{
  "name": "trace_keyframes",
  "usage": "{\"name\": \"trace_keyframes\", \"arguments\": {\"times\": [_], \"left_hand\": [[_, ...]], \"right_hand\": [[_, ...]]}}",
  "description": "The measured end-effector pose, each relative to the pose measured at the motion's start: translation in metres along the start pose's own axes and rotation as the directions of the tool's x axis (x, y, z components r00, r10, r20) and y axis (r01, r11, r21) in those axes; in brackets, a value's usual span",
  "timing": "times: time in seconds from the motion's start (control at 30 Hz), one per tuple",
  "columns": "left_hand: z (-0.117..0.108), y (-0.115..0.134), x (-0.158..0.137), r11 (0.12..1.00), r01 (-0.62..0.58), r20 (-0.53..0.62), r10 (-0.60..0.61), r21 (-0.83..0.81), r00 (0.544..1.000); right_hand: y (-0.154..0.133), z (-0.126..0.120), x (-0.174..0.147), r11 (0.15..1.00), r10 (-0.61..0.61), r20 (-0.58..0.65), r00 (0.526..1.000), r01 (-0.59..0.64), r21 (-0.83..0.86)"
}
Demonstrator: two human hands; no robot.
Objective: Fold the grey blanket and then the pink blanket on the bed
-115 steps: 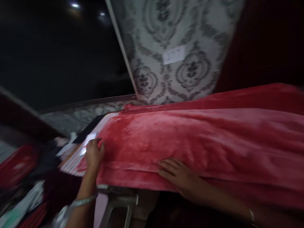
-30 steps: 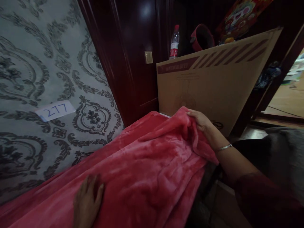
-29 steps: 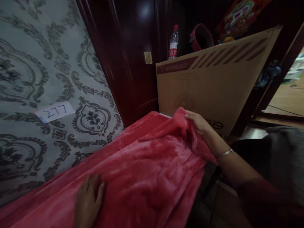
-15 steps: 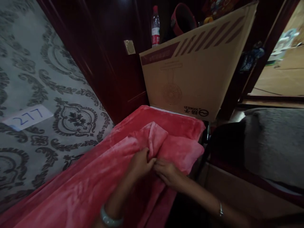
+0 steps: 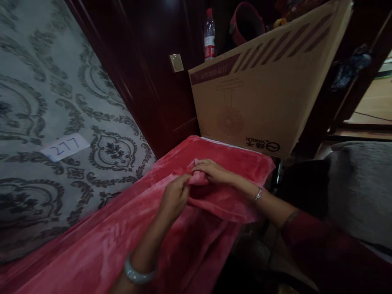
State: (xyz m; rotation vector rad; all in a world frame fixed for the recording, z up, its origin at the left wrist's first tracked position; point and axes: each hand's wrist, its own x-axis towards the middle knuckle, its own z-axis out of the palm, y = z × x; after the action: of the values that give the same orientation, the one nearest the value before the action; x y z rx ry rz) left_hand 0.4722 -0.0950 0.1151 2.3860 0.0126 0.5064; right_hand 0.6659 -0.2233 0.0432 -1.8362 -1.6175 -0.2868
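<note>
A plush pink-red blanket (image 5: pixel 101 245) spreads over a long low surface, with a bunched fold near its far end. My left hand (image 5: pixel 175 196) is closed around an edge of that fold, a pale bangle on the wrist. Just right of it and a little farther away, my right hand (image 5: pixel 212 170) grips the same bunched cloth from above, fingers curled over it. Between the two hands the cloth is pulled up into a gathered ridge, and a loose flap hangs below my right forearm. The fingertips of both hands are partly hidden in the cloth.
A large cardboard box (image 5: pixel 260 98) leans beyond the blanket's far end. A red-capped bottle (image 5: pixel 210 41) stands behind it. Patterned wallpaper (image 5: pixel 113 153) with a paper label (image 5: pixel 65 147) is on the left. A grey cover (image 5: pixel 361 183) lies at right.
My right hand has moved up and away from me, taking hold of the fold's upper part. My left hand has shifted slightly up-left. The view has turned a little left.
</note>
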Motion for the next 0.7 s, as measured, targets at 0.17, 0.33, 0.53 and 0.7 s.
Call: {"name": "trace_keyframes", "arguments": {"times": [0.17, 0.33, 0.53, 0.7], "left_hand": [[-0.055, 0.029, 0.014, 0.882, 0.125, -0.168, -0.223, -0.455, 0.96], [-0.092, 0.048, 0.032, 0.634, -0.068, -0.372, -0.361, -0.771, 0.855], [-0.105, 0.037, 0.081, 0.466, -0.278, -0.485, -0.414, -0.84, 0.77], [-0.078, -0.018, 0.106, 0.574, -0.018, -0.356, -0.483, -0.819, 0.8]], "right_hand": [[0.011, -0.016, 0.027, 0.944, 0.21, 0.256, 0.944, -0.127, -0.306], [0.019, -0.056, 0.023, 0.785, 0.427, -0.208, 0.88, -0.475, -0.398], [0.027, -0.082, -0.027, 0.773, 0.534, -0.492, 0.688, -0.632, -0.045], [0.048, -0.056, -0.08, 0.618, 0.757, -0.176, 0.629, -0.602, 0.506]]}}
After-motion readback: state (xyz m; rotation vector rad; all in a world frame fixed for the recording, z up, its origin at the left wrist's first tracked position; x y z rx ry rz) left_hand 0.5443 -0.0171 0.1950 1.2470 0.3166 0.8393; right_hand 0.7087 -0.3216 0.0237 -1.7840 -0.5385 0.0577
